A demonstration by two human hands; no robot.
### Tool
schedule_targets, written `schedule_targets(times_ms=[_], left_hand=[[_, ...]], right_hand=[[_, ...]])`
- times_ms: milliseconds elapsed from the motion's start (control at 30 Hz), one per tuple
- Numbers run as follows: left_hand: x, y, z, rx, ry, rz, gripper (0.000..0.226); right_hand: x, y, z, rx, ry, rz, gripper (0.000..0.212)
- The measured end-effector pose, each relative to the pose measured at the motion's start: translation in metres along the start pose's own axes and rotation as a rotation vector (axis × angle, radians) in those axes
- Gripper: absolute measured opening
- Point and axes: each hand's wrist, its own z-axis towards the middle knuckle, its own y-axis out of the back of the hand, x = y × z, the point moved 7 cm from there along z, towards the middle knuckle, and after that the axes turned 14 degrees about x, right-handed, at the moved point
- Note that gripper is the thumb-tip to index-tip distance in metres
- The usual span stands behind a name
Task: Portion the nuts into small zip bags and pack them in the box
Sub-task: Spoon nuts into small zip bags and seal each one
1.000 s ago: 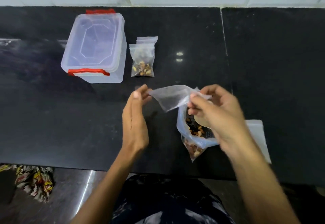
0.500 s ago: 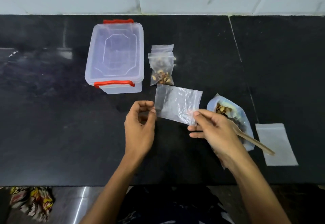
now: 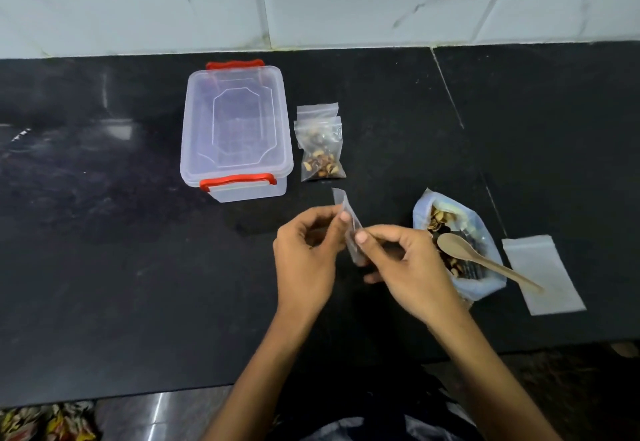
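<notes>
My left hand (image 3: 308, 250) and my right hand (image 3: 401, 267) both pinch a small empty zip bag (image 3: 348, 213), held edge-on above the black counter. To the right lies the big open bag of nuts (image 3: 483, 232) with a wooden spoon (image 3: 485, 260) resting in it. A clear box (image 3: 235, 128) with red latches stands shut at the back left. Next to it lie filled small zip bags (image 3: 320, 149) with nuts inside.
A stack of empty zip bags (image 3: 543, 274) lies flat at the far right of the black counter (image 3: 104, 232). A white tiled wall (image 3: 346, 0) rises behind. The counter's front edge runs just below my forearms, with patterned cloth (image 3: 45, 420) at the lower left.
The empty bag has turned from flat and spread wide to edge-on between both hands. My hands have come closer together. The camera view has tilted up slightly.
</notes>
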Motion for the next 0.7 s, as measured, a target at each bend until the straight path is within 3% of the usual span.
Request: schedule_targets(times_ms=[167, 233, 367, 467, 600, 700], left_hand=[[-0.004, -0.005, 0.000, -0.032, 0.052, 0.126, 0.010], [-0.008, -0.011, -0.002, -0.041, 0.068, 0.214, 0.011], [-0.018, -0.023, -0.004, -0.048, 0.110, 0.424, 0.009], [-0.025, -0.029, -0.004, -0.103, 0.130, 0.565, 0.014], [-0.035, -0.039, -0.006, -0.132, 0.056, 0.556, 0.014], [-0.040, -0.044, -0.007, -0.061, -0.057, 0.422, 0.020]], right_hand=[[0.009, 0.015, -0.003, -0.168, 0.061, -0.251, 0.010], [0.013, 0.016, -0.002, -0.161, 0.098, -0.279, 0.012], [0.017, 0.018, -0.002, -0.139, 0.105, -0.431, 0.034], [0.024, 0.024, -0.002, -0.210, 0.131, -0.579, 0.022], [0.020, 0.024, 0.002, -0.127, 0.060, -0.681, 0.038], [0.023, 0.030, 0.000, -0.107, 0.107, -0.655, 0.035]])
